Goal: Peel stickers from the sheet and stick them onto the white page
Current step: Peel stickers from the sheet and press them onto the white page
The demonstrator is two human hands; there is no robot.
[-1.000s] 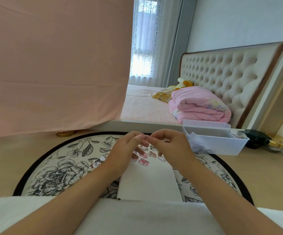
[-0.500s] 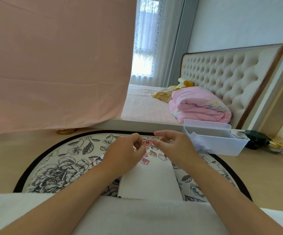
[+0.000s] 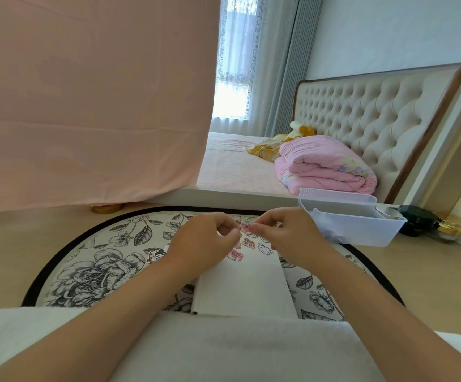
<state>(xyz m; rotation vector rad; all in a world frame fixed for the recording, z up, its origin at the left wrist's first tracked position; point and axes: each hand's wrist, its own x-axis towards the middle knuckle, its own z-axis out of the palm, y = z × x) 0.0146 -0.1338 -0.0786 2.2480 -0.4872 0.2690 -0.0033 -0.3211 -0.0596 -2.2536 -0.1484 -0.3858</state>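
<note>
Two bare hands meet above a round worktop [image 3: 99, 260] printed with black-and-white flowers and edged in black. The left hand [image 3: 206, 241] and the right hand [image 3: 286, 237] each have curled fingers. Their tips come together on one small pink sticker [image 3: 244, 228], pinching it from either side and holding it up off the paper.

Directly beneath the fingers lies one rectangular white paper page [image 3: 243, 288], running back toward the person's body. At least four pink-and-white cartoon stickers [image 3: 236, 255] are already stuck on the page just below the fingers; others may be hidden by the hands.

To the left of the fingers, one corner of a cartoon sticker sheet [image 3: 156, 254] peeks out from under the left wrist.

Just right of the fingers stands one translucent white plastic bin [image 3: 361, 227].

Well beyond the fingers is a bed carrying one folded pink quilt [image 3: 326, 169]. One large pink cloth [image 3: 86, 106] hangs to the far left.
</note>
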